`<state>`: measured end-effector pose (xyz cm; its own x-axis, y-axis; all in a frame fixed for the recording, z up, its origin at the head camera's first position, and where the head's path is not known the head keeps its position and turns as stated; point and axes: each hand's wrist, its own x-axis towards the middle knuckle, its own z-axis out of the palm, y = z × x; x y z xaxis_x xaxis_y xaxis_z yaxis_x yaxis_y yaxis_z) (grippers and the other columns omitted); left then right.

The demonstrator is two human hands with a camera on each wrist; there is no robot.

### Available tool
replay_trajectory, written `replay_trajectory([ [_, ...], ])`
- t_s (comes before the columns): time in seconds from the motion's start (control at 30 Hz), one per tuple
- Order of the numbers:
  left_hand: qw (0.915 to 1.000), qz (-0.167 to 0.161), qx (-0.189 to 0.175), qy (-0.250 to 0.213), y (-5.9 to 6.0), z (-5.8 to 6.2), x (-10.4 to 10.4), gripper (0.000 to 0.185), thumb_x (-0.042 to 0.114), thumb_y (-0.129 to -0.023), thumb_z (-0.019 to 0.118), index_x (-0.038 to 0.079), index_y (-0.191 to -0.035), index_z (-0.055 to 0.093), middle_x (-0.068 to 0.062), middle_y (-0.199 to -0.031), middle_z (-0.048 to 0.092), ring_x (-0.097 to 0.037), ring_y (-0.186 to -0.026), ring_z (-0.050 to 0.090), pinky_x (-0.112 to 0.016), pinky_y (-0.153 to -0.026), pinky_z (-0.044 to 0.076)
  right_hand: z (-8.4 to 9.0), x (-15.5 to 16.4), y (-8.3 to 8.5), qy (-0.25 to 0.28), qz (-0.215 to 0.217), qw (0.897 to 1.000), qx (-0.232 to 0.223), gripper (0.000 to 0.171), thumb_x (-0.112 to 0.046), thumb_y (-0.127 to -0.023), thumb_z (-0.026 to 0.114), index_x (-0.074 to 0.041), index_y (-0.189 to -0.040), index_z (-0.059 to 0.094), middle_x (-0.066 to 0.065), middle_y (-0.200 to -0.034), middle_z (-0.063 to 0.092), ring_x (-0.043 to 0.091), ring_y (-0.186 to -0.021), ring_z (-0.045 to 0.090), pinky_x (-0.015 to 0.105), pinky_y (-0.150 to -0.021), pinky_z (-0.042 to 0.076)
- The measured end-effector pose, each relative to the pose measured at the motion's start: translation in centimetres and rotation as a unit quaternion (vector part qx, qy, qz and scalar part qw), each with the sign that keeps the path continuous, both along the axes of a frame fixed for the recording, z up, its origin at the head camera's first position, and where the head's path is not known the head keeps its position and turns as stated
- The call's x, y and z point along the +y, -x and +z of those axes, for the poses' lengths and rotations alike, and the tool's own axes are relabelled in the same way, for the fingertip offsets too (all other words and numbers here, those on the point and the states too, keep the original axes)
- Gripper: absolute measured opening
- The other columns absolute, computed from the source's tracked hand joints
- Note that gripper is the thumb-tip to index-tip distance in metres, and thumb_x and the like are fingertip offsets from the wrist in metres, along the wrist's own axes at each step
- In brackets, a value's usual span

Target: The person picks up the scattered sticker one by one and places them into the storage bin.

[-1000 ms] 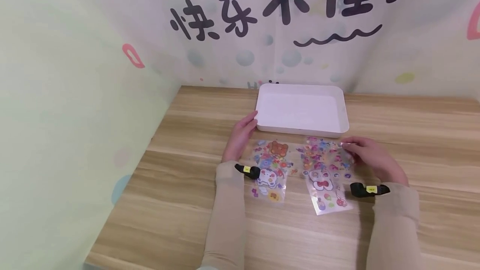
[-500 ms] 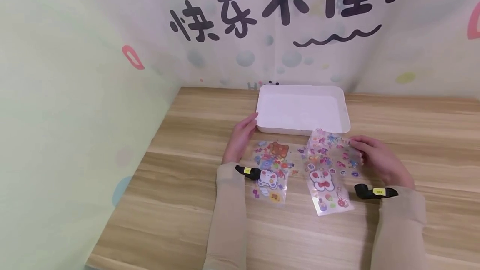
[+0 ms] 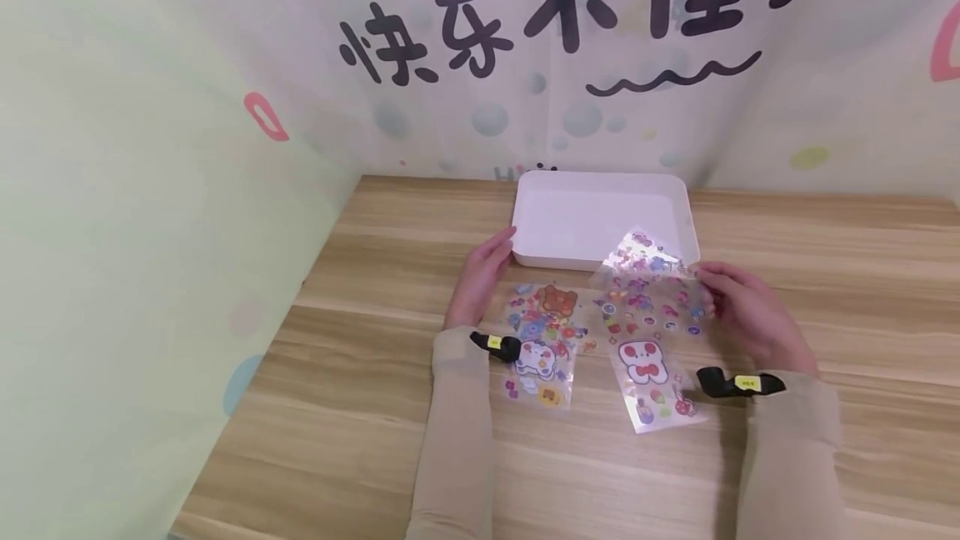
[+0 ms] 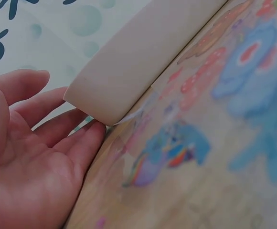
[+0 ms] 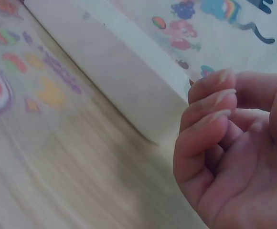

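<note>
Two clear sticker sheets lie on the wooden table in front of a white tray (image 3: 525, 227). My right hand (image 3: 731, 294) pinches the far right edge of the right sticker sheet (image 3: 647, 315) and holds its far end lifted over the tray's front rim; its near end rests on the table. The left sticker sheet (image 3: 543, 340) lies flat. My left hand (image 3: 487, 261) rests open beside it, fingertips at the tray's front left corner (image 4: 98, 102). In the right wrist view my right hand's fingers (image 5: 210, 114) are curled, with the sheet's stickers (image 5: 181, 33) above them.
A patterned cloth backdrop (image 3: 570, 48) with large dark characters hangs behind the table, and a pale green wall (image 3: 135, 232) closes the left side. Bare wood (image 3: 360, 407) stretches to the left and front of the sheets.
My right hand has lifted the far end of the right sticker sheet off the table and up over the tray's front rim. The left hand and left sheet have not moved.
</note>
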<state>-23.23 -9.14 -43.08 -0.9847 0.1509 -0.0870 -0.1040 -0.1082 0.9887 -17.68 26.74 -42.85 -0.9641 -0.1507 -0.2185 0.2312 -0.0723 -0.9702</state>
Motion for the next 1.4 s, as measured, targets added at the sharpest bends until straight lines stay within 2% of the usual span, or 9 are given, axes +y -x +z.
replay_trajectory([
  [0.2,1.0,0.001,0.0,-0.003,0.1,-0.2,0.0,0.038,0.021,-0.094,0.045,0.01,-0.13,0.046,0.001,-0.138,0.037,-0.01,-0.123,0.037,-0.026,-0.101,0.032,0.4,-1.2,0.4,-0.029,-0.006,0.999,-0.01,0.046,-0.031,-0.089,0.052,-0.001,-0.122,0.044,0.0,-0.087,0.053,0.011,-0.071,0.047,0.021,-0.057,0.045],
  [0.5,0.9994,0.028,0.003,-0.021,1.2,-2.1,-0.2,0.036,0.028,-0.091,0.05,0.016,-0.125,0.053,0.004,-0.135,0.042,-0.009,-0.121,0.04,-0.024,-0.098,0.035,0.4,-1.5,0.8,-0.029,-0.005,0.999,-0.02,0.041,-0.031,-0.09,0.051,-0.004,-0.12,0.049,-0.001,-0.084,0.054,0.01,-0.068,0.048,0.02,-0.055,0.046],
  [0.63,0.9994,0.029,0.0,-0.019,1.2,-2.1,-0.1,0.036,0.029,-0.091,0.05,0.017,-0.125,0.053,0.006,-0.134,0.042,-0.008,-0.12,0.041,-0.023,-0.098,0.035,0.2,-1.3,0.7,-0.049,0.005,0.999,-0.014,0.038,-0.029,-0.09,0.052,-0.004,-0.118,0.053,-0.001,-0.081,0.054,0.01,-0.066,0.047,0.021,-0.053,0.044],
  [0.77,0.9996,0.021,-0.007,-0.017,0.9,-1.5,-0.1,0.037,0.028,-0.092,0.048,0.016,-0.126,0.051,0.005,-0.135,0.041,-0.008,-0.12,0.04,-0.024,-0.099,0.034,-0.1,-1.3,0.6,-0.1,0.031,0.994,-0.001,0.041,-0.032,-0.088,0.053,-0.003,-0.117,0.054,0.0,-0.076,0.053,0.011,-0.063,0.047,0.023,-0.052,0.042],
  [0.97,0.9998,0.012,-0.013,-0.012,0.1,0.0,0.0,0.038,0.022,-0.094,0.045,0.009,-0.129,0.047,-0.002,-0.138,0.038,-0.01,-0.121,0.039,-0.028,-0.101,0.032,-0.6,-1.5,0.7,-0.176,0.084,0.981,0.006,0.043,-0.038,-0.085,0.056,-0.002,-0.107,0.059,0.001,-0.068,0.053,0.013,-0.057,0.048,0.026,-0.05,0.042],
  [1.03,0.9997,0.013,-0.014,-0.014,0.2,-0.1,0.1,0.037,0.022,-0.093,0.046,0.009,-0.129,0.048,-0.002,-0.138,0.038,-0.01,-0.121,0.04,-0.028,-0.101,0.032,-0.6,-1.5,0.7,-0.199,0.097,0.975,0.005,0.043,-0.041,-0.084,0.056,-0.003,-0.106,0.06,0.001,-0.068,0.054,0.013,-0.058,0.049,0.026,-0.051,0.042],
  [1.2,0.9994,0.021,-0.015,-0.024,1.0,-1.4,0.1,0.036,0.027,-0.092,0.049,0.014,-0.126,0.052,0.003,-0.135,0.041,-0.008,-0.12,0.041,-0.024,-0.099,0.034,-0.4,-1.8,0.6,-0.257,0.115,0.959,0.018,0.041,-0.043,-0.082,0.058,-0.009,-0.105,0.064,0.008,-0.074,0.057,0.017,-0.063,0.051,0.027,-0.056,0.044],
  [1.3,0.9993,0.028,-0.01,-0.023,1.2,-1.9,0.2,0.035,0.03,-0.09,0.05,0.018,-0.123,0.054,0.006,-0.133,0.043,-0.007,-0.118,0.042,-0.022,-0.097,0.035,-0.1,-2.3,0.5,-0.298,0.119,0.947,0.03,0.039,-0.044,-0.081,0.06,-0.011,-0.102,0.067,0.009,-0.076,0.058,0.017,-0.066,0.051,0.026,-0.057,0.043],
  [1.4,0.9993,0.03,-0.004,-0.021,1.3,-2.2,0.2,0.035,0.032,-0.09,0.051,0.02,-0.122,0.055,0.007,-0.132,0.044,-0.007,-0.118,0.042,-0.022,-0.097,0.036,0.3,-2.7,0.4,-0.341,0.121,0.932,0.038,0.038,-0.044,-0.081,0.06,-0.012,-0.099,0.068,0.007,-0.072,0.057,0.017,-0.063,0.049,0.026,-0.054,0.039],
])
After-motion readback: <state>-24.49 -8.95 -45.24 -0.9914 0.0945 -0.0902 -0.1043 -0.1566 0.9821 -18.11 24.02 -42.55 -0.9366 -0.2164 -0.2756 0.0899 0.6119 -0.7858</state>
